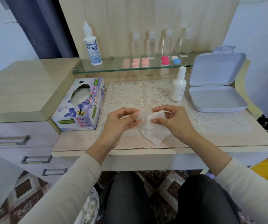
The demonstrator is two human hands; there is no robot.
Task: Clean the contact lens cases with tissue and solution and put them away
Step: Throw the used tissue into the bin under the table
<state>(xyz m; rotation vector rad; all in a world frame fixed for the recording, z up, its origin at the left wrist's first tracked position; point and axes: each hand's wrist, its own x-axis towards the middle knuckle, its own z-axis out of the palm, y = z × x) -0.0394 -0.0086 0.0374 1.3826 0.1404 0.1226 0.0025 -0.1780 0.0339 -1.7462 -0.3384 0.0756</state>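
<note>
- Tissue box, left, holds white tissues; white box, right, lies open
- Left hand pinches clear lens case, long axis left-right; right hand pinches tissue against it

Wooden desk, patterned floor

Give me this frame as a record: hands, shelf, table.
left hand: pinches clear case
right hand: holds tissue up to it
shelf: solution bottle, four clear bottles, coloured cases
table: tissue box, white bottle, open box
</note>
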